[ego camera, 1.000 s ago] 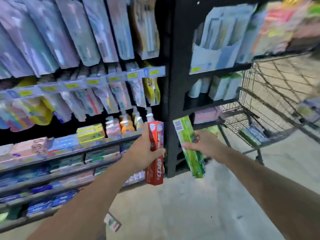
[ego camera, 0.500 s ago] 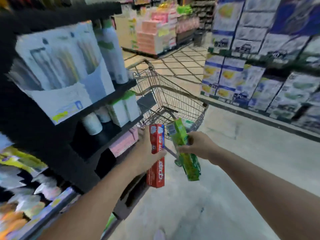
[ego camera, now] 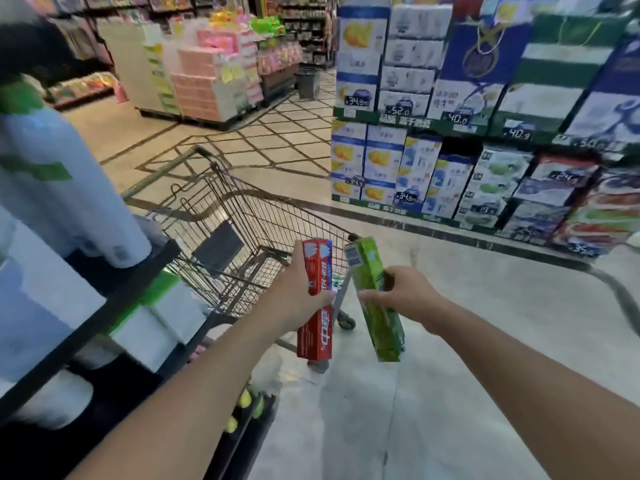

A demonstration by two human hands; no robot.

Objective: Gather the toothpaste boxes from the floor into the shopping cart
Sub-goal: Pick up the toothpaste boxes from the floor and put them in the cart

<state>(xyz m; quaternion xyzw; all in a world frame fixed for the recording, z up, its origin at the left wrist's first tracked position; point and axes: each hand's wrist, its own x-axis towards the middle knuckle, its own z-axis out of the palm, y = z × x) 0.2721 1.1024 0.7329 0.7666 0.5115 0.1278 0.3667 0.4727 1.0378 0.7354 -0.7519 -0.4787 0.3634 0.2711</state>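
- Both boxes now closer to the shopping cart (ego camera: 242,216), view swung off the shelves
- left hand (ego camera: 298,296) grips red toothpaste box (ego camera: 317,299)
- right hand (ego camera: 401,296) grips green toothpaste box (ego camera: 375,299)

Supermarket aisle
Pale floor (ego camera: 450,341); black shelf (ego camera: 86,327) at nine o'clock, stacked cartons (ego camera: 450,150) at two o'clock.

Black shelving unit (ego camera: 86,327), left foreground, holding white rolls with green bands (ego camera: 162,317) and a tall white-and-blue pack (ego camera: 62,188) on the upper shelf; stacked blue-and-white cartons (ego camera: 384,161) with price tags along the right aisle; pink boxed display (ego camera: 207,84) further back, centre-left; dark bin (ego camera: 307,82) beside it; beige floor (ego camera: 277,140) with dark diamond lines; grey floor nearer.
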